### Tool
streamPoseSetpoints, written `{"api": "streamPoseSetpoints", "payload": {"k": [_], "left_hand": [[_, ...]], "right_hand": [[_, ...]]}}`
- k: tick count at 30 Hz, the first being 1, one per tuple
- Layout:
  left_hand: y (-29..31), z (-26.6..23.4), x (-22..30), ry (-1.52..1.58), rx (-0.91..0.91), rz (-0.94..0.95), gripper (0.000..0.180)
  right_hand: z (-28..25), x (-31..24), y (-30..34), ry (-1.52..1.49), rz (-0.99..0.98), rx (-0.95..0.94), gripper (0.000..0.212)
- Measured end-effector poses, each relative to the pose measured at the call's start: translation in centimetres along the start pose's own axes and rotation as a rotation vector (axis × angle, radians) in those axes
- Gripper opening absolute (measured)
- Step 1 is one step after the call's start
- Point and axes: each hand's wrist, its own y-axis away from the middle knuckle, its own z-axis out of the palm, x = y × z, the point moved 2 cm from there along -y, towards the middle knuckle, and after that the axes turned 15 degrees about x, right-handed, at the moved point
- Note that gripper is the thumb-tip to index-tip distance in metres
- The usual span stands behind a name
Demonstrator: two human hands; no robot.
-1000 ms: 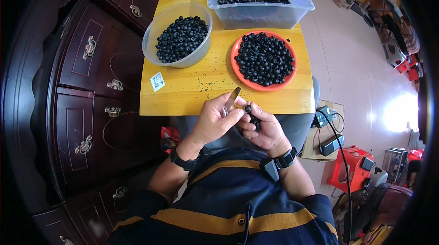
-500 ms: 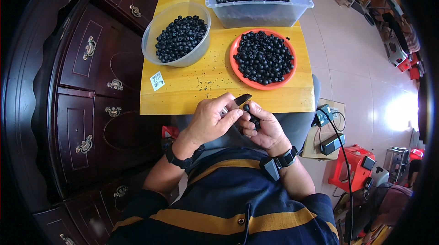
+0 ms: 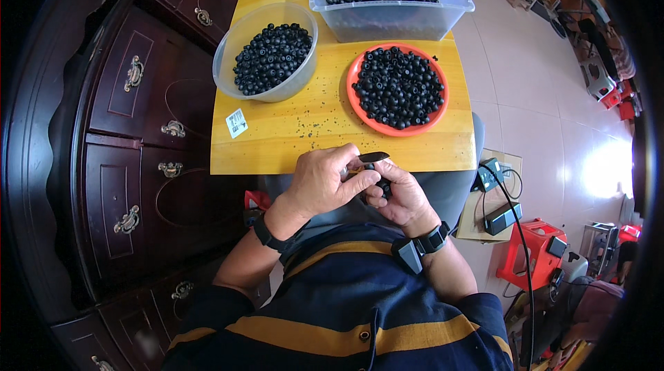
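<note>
My left hand (image 3: 324,183) is closed round a small knife, whose dark blade (image 3: 374,157) points right across the fingertips of my other hand. Its thumb presses toward a small black round part (image 3: 369,167) at the blade. My right hand (image 3: 403,199) is curled round several such black ring-like parts (image 3: 385,187), pinching one up against the knife. Both hands meet just off the near edge of the yellow table (image 3: 277,156). Beyond them a red-orange plate (image 3: 351,97) is heaped with the same black parts.
A round translucent tub (image 3: 223,66) of black parts stands at left, a clear rectangular bin (image 3: 387,21) of them at the back. Black crumbs and a white label (image 3: 236,123) lie on the table. Dark wooden drawers (image 3: 114,142) border the left; a red stool (image 3: 529,253) stands right.
The knife blade has turned flatter and come down over the black part. My left thumb has moved right, closer to my right fingers; the containers stay put.
</note>
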Motion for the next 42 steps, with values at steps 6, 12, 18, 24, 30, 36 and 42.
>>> {"api": "streamPoseSetpoints", "payload": {"k": [6, 12, 18, 24, 30, 36, 42], "left_hand": [[-0.2, 0.2, 0.0, -0.016, 0.032, 0.06, 0.037], [-0.1, 0.4, -0.1, -0.062, 0.035, 0.094, 0.039], [-0.3, -0.2, 0.0, 0.042, 0.054, 0.027, 0.028], [-0.4, -0.1, 0.5, 0.235, 0.083, -0.073, 0.018], [-1.3, -1.4, 0.6, 0.14, 0.037, -0.019, 0.016], [-5.7, -6.4, -1.8, 0.205, 0.618, -0.051, 0.04], [-2.5, -4.2, 0.2, 0.089, 0.173, -0.078, 0.024]], "right_hand": [[-0.3, -0.1, -0.3, 0.0, 0.01, -0.002, 0.017], [-0.1, -0.4, -0.4, 0.005, 0.002, 0.044, 0.012], [1.0, -0.5, 0.1, -0.013, -0.007, 0.01, 0.013], [0.9, -0.4, -0.4, -0.016, 0.009, -0.051, 0.018], [0.6, 0.0, -0.3, 0.028, 0.023, -0.024, 0.026], [0.2, -0.1, -0.5, -0.17, 0.08, -0.057, 0.04], [2.7, -0.7, 0.1, -0.205, 0.088, 0.006, 0.042]]}}
